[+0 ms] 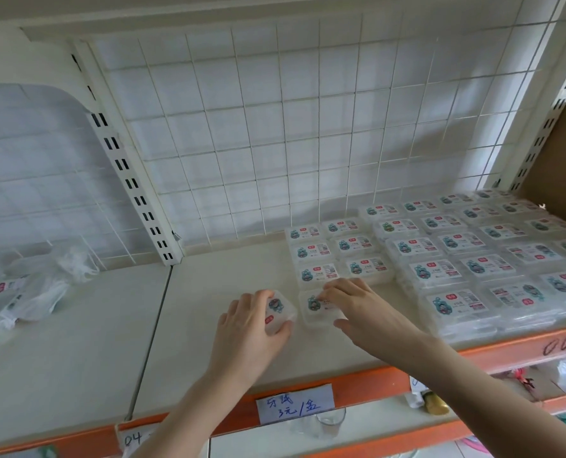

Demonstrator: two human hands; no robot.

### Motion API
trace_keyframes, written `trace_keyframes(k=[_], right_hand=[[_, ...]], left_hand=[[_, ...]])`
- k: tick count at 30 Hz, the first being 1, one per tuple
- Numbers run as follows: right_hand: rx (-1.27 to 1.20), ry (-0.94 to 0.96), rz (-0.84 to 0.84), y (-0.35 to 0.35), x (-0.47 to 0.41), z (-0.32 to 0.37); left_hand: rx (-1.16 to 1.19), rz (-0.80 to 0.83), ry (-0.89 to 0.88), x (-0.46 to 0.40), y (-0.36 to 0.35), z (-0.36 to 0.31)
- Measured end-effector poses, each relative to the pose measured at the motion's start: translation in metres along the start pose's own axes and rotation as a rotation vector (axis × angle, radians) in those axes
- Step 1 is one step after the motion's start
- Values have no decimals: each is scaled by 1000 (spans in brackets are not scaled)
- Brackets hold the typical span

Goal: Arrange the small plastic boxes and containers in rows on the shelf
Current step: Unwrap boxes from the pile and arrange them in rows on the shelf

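Small clear plastic boxes with cartoon labels lie in rows (447, 246) across the right half of the white shelf (209, 325). My left hand (252, 328) grips one loose box (280, 310), which sits turned at an angle on the shelf. Just to its right, my right hand (361, 312) holds another box (318, 307) between fingers and thumb, at the front end of the leftmost row, below a box (319, 273) of that row.
A crumpled clear bag holding more boxes (27, 292) lies on the left shelf section. A wire grid panel (275, 127) backs the shelf. An orange front rail (374, 385) carries a handwritten price label (295, 406). A cardboard box (562, 160) stands at far right.
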State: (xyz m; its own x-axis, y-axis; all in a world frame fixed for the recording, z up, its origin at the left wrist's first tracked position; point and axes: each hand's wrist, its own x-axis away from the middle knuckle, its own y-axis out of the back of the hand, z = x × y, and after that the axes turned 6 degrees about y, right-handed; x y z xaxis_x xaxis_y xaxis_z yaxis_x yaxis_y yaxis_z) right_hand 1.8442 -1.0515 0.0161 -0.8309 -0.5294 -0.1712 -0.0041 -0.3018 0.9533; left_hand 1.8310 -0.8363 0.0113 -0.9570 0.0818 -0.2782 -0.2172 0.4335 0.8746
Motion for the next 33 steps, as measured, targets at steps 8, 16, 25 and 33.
trace_keyframes(k=[8,16,25,33], right_hand=[[27,-43,-31,0,5,4],[58,-91,-23,2,5,11],[15,-82,-3,8,6,11],[-547,-96,-122,32,14,35]], left_hand=[[33,-8,-33,-1,1,-4],[46,-66,-61,-3,6,-11],[99,-97,-67,-8,8,-30],[559,-123,84,-20,16,-66]])
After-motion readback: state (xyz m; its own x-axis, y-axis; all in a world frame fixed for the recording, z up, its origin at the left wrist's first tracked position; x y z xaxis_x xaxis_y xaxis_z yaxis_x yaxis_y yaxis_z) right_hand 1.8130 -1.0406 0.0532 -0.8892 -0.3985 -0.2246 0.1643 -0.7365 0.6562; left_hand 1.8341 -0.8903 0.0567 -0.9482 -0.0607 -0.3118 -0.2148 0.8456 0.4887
